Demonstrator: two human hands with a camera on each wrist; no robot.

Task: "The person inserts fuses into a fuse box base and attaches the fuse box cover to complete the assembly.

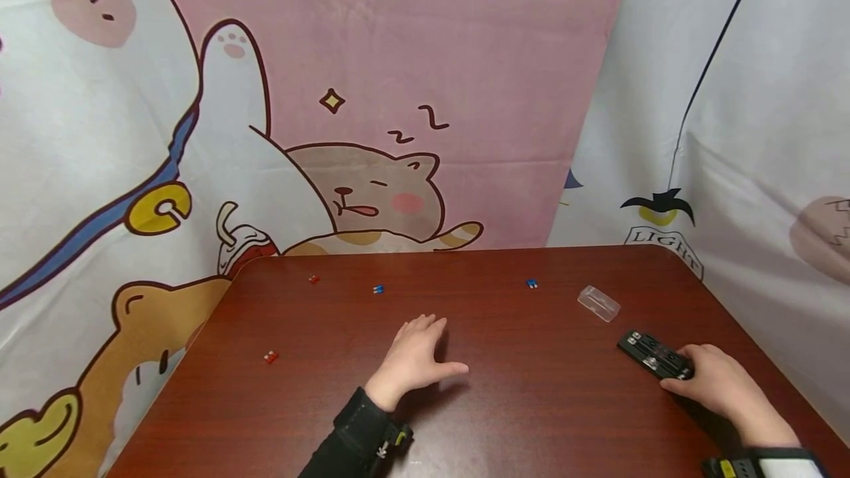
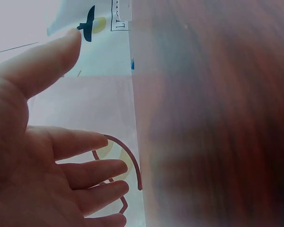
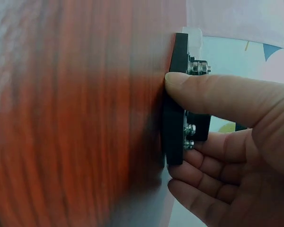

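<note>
A person's right hand (image 1: 720,383) grips the near end of a flat black rectangular fuse block with silver screw terminals (image 1: 656,355) at the right side of a dark reddish-brown wooden worktop (image 1: 531,404). The right wrist view shows the thumb (image 3: 213,97) pressed against the block's edge (image 3: 174,123) while the other fingers curl round from the opposite side, the block lying on the wood. The left hand (image 1: 413,358) rests on the worktop near its middle, holding nothing, fingers relaxed and slightly spread, thumb pointing toward the right hand; the left wrist view shows the same open palm (image 2: 33,156) above the wood grain. The two hands lie well apart.

Just beyond the fuse block, toward the far right corner, lies a small clear plastic rectangular cover (image 1: 598,303), apart from the block. Small coloured fuses are scattered across the worktop: a blue one (image 1: 531,283) left of the clear cover, another blue one (image 1: 378,289) beyond the left hand, a red one (image 1: 314,279) near the far left corner, and a second red one (image 1: 270,356) left of the left hand. Dark wrist straps show on both forearms. Behind the worktop hangs a pink and white cartoon-printed fabric backdrop (image 1: 412,80) with a sleeping cat.
</note>
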